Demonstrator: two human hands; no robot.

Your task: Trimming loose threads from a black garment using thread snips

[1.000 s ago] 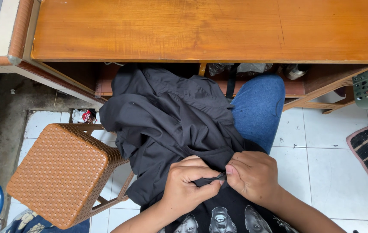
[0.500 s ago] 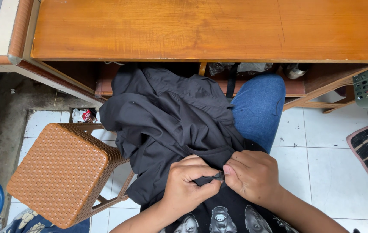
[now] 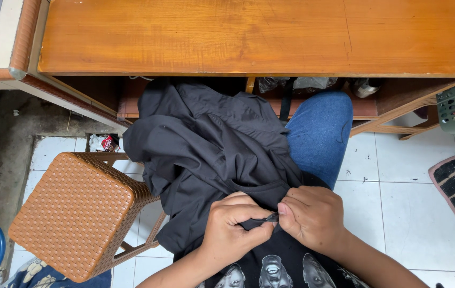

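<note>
Black woven cloth, thin and limp, is what both hands hold. The left hand [image 3: 232,232] is curled, thumb and forefinger pressed together on a narrow fold of the dark garment [image 3: 211,154]; the right hand [image 3: 312,216] pinches the same fold from the other side, fingertips nearly meeting those of the left. Between them a short strip of the fabric is drawn taut.

The garment lies heaped on the person's lap, spilling toward the wooden surface [image 3: 259,34] and partly under its front edge. Judged by its loose creases and drape, it is light, soft and without stiffness; it should not slip much against skin, yet will sag wherever it is unsupported. An edge or seam looks the soundest place to take hold, with a two-point pinch as now, since the body of the cloth merely bunches.

A blue-trousered leg [image 3: 320,130] shows just right of the garment. A brown woven stool [image 3: 75,213] stands to the garment's left on the tiled floor [image 3: 403,192].
</note>
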